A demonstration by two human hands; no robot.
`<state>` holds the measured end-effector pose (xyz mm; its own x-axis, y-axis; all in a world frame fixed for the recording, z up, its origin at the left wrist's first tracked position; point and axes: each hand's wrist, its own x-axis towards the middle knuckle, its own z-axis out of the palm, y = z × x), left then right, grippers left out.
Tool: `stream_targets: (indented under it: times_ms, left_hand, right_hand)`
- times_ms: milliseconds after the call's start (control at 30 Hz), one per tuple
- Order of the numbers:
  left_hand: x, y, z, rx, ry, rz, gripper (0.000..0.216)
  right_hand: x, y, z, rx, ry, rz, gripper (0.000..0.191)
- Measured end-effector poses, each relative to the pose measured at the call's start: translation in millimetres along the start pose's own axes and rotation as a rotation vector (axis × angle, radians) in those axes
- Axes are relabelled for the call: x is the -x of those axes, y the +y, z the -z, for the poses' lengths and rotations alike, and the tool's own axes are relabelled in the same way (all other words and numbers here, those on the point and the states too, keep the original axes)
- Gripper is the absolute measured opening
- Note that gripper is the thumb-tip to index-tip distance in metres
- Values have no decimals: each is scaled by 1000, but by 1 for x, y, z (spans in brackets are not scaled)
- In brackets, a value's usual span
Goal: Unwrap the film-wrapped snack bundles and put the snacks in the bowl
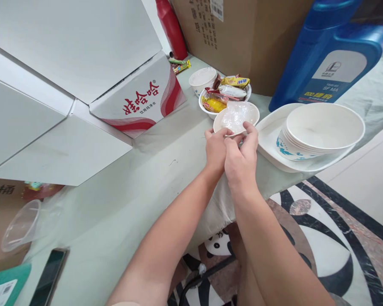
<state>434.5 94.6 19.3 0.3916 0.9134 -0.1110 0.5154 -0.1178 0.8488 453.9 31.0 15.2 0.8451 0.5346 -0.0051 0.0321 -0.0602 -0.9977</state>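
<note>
A white paper bowl [253, 114] is tilted toward me near the table's edge, with crinkled clear plastic [236, 117] inside it. My left hand [216, 148] grips the bowl's near rim, fingers bent. Beside it, my right hand [241, 159] holds the same rim with its fingers curled; the bowl's underside is hidden by both hands. Just behind is a bowl of wrapped snacks [225, 94] in yellow, white and red packets. Another white bowl [202, 79], which looks covered, stands at the back left of it.
On the right, stacked paper bowls [322, 127] sit in a white tray [271, 157]. A large blue jug [325, 59], a brown carton [223, 38] and a red bottle [172, 29] stand behind. White boxes [140, 102] occupy the left; a phone [49, 278] lies at lower left.
</note>
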Motion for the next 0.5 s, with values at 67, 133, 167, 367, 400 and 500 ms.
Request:
stream_targets:
  times_ms: [67,133,167,367,400,500]
  left_hand:
    - [-9,-3,-8,4,9,-10,24]
    - [-20,-4,-14,25,48,-13,27]
    - [-26,-3,-17,33,70,-11,28]
    - [-63,12,-20,-25,166,32,24]
    - [-69,14,-19,-37,185,26,23]
    - [-91,16,-19,-61,232,-13,22]
  right_hand:
    - [-2,4,0,-27,-55,10,61]
    - [-4,7,0,-42,-105,36,61]
    - [-4,7,0,-47,-120,41,60]
    - [-1,-7,3,-151,-112,-132,55]
    - [-1,-10,3,-162,-116,-155,55]
    - [1,-15,5,-163,-128,-184,54]
